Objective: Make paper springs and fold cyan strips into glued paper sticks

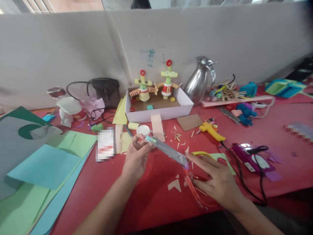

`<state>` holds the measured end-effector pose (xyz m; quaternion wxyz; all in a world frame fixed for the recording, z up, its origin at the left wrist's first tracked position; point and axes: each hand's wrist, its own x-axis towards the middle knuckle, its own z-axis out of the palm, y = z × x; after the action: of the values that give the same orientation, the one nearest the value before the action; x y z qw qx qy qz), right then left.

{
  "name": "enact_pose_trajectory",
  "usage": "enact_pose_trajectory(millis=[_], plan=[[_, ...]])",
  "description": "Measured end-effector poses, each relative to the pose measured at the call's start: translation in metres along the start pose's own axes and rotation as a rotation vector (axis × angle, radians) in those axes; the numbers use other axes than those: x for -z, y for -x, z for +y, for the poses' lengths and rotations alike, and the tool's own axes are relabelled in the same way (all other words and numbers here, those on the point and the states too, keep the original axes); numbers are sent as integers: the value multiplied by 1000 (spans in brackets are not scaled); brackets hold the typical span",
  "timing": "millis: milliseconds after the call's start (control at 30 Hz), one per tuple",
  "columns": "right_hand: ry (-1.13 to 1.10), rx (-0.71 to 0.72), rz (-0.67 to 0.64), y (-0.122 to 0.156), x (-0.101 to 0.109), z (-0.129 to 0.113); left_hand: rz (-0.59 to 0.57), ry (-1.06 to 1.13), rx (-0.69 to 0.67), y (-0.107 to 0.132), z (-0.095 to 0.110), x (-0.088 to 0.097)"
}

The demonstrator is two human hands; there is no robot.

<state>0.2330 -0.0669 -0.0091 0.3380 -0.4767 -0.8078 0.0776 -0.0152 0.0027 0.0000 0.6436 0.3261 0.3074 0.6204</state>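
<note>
My right hand (215,179) has its fingers in the handles of a pair of scissors (170,151), one yellow and one red. The grey blades point left and look nearly closed. At their tip is a small light blue and green piece of paper (151,139), pinched between the thumb and fingers of my left hand (137,155). Just behind that hand stands a white paper cup (143,130). Cut paper scraps (174,184) lie on the red tabletop (156,202) below the scissors.
Two paper-cup figures (144,89) stand in a shallow white box (158,114) by the wall, beside a metal jug (198,80). A yellow glue gun (212,130) with its cord and a purple power strip (253,158) lie right. Coloured paper sheets (46,166) cover the left.
</note>
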Motion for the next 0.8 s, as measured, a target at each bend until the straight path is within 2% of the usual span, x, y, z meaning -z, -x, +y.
enact_pose_trajectory(millis=[333,600,800], plan=[[94,60,40,0,-1,1,28,-5,15,3,0,-1],[319,134,91,4,-4,4,73,12,30,3,0,-3],[314,153,83,5,-5,5,68,19,46,4,0,-3]])
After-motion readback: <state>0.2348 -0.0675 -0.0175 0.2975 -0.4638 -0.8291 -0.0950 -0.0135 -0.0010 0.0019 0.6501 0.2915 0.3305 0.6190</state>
